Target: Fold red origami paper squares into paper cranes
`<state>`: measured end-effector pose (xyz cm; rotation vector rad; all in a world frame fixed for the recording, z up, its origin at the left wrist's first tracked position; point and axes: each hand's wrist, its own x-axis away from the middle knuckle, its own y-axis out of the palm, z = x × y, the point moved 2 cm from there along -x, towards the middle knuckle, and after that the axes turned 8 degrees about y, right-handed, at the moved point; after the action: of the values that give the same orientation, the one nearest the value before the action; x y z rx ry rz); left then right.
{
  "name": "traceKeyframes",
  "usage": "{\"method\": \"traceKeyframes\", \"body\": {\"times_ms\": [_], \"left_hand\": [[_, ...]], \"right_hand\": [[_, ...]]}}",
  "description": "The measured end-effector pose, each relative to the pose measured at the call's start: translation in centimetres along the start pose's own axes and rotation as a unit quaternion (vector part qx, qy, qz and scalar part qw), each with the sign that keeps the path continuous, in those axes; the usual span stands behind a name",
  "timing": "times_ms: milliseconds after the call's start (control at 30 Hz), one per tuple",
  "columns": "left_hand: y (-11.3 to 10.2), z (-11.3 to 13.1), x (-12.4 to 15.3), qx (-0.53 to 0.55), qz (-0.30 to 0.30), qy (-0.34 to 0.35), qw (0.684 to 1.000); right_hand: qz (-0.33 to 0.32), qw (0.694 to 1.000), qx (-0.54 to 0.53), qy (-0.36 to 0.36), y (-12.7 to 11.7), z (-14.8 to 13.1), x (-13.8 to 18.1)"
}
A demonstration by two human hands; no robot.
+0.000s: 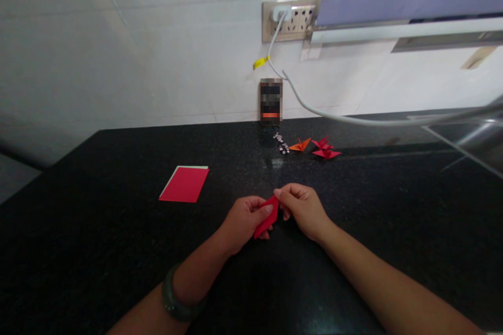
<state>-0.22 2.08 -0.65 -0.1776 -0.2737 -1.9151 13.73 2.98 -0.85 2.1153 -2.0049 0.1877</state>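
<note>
Both my hands meet over the middle of the black countertop (pixel 78 230), holding a folded red paper piece (pixel 267 220) shaped like a long narrow diamond. My left hand (pixel 243 222) grips its lower part, fingers curled around it, and a dark green bangle (pixel 175 298) sits on that wrist. My right hand (pixel 301 209) pinches the paper's upper tip between thumb and fingers. The paper is tilted, its top end leaning right.
A stack of red square paper (pixel 184 184) lies to the left. At the back stand a phone (pixel 271 101) against the white wall, an orange folded crane (pixel 300 144), two red folded cranes (pixel 325 149) and a small patterned piece (pixel 281 143). A white cable (pixel 314 110) runs from the wall socket (pixel 288 20).
</note>
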Motion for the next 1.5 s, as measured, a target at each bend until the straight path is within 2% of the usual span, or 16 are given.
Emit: {"method": "traceKeyframes", "body": {"times_ms": [133,233,367,500,633,867,1100,1367,1500], "left_hand": [[0.01,-0.03,-0.01,0.001,-0.001,-0.005,1.0],[0.03,-0.1,-0.08,0.006,0.007,-0.001,1.0],[0.09,-0.16,-0.18,0.013,0.02,0.013,1.0],[0.16,-0.06,-0.25,0.046,0.03,0.024,0.998],[-0.01,-0.06,-0.29,0.063,0.07,-0.004,0.996],[0.07,-0.09,-0.27,0.036,0.036,-0.007,0.999],[-0.07,0.1,-0.16,0.002,0.059,0.02,0.998],[0.12,-0.3,-0.17,0.013,0.029,-0.01,0.999],[0.08,-0.23,-0.25,0.037,0.033,-0.006,0.999]], "right_hand": [[0.02,0.999,-0.037,-0.014,-0.53,0.12,-0.45],[-0.02,0.998,-0.058,0.013,-0.46,0.3,-0.59],[-0.074,0.996,-0.007,0.043,0.18,0.19,-0.23],[-0.04,0.999,-0.002,0.019,0.2,-0.16,-0.06],[-0.013,1.0,0.0,-0.007,-0.13,-0.14,-0.19],[-0.022,1.0,0.005,-0.017,-0.19,-0.02,-0.22],[-0.025,1.0,0.012,-0.016,-0.09,-0.24,-0.12],[0.004,0.999,0.01,-0.031,-0.19,0.1,-0.25],[-0.026,1.0,0.005,-0.015,0.09,0.22,-0.19]]}}
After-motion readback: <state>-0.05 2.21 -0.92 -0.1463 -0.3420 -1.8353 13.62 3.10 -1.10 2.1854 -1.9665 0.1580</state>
